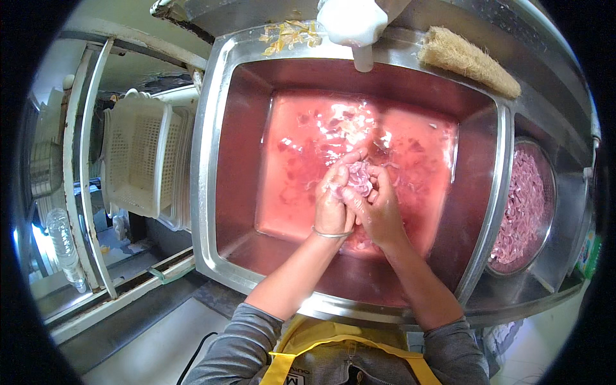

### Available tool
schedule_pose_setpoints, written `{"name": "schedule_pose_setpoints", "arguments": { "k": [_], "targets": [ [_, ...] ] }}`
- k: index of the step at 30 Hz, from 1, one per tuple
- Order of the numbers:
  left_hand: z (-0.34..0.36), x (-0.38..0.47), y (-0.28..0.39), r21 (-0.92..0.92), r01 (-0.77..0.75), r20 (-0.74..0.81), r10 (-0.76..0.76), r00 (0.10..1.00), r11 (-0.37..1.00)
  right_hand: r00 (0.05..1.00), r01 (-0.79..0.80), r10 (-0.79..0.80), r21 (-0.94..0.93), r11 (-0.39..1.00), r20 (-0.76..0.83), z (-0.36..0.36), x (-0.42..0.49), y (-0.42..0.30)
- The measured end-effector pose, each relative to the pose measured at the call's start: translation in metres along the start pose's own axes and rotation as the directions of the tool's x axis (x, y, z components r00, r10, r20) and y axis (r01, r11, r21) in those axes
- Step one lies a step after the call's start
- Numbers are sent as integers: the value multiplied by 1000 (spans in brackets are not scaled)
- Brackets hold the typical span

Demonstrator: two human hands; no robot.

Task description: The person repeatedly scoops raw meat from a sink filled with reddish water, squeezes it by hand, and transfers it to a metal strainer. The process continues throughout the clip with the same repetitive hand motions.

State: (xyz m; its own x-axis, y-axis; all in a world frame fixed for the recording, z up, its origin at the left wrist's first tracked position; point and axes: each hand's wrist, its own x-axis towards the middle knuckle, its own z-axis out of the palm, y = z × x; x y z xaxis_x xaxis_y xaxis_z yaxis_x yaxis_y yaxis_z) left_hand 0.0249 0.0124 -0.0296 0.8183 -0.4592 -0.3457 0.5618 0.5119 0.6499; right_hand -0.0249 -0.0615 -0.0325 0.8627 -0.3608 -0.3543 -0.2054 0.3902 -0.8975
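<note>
Both my hands meet over the reddish water [298, 192] in a steel sink basin [207, 202]. A clump of pale pink-purple shreds [358, 179] is held between them; the picture does not settle what the shreds are. My left hand [333, 197], with a metal bangle at the wrist, cups the clump from the left. My right hand [380, 204] grips it from the right, fingers curled against the left palm. Darker pieces float or lie in the water around the hands, and glare hides part of the surface.
A round bowl [548, 216] of similar shreds stands in the right compartment. A fibrous loofah-like scrubber [469, 62] and yellowish peel-like scraps [288, 37] lie on the back rim beside a white tap knob [352, 21]. White plastic baskets [139, 159] sit in the rack at left.
</note>
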Motion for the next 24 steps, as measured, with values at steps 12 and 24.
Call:
{"name": "schedule_pose_setpoints", "arguments": {
  "k": [12, 24],
  "targets": [
    [-6, 7, 6, -431, 117, -55, -156, 986, 895, 996, -42, 37, -67, 997, -84, -3, -7, -11],
    [-1, -1, -2, 104, -105, 35, 102, 994, 989, 975, 88, -131, -229, 969, -179, 4, -4, -12]
  ]
}}
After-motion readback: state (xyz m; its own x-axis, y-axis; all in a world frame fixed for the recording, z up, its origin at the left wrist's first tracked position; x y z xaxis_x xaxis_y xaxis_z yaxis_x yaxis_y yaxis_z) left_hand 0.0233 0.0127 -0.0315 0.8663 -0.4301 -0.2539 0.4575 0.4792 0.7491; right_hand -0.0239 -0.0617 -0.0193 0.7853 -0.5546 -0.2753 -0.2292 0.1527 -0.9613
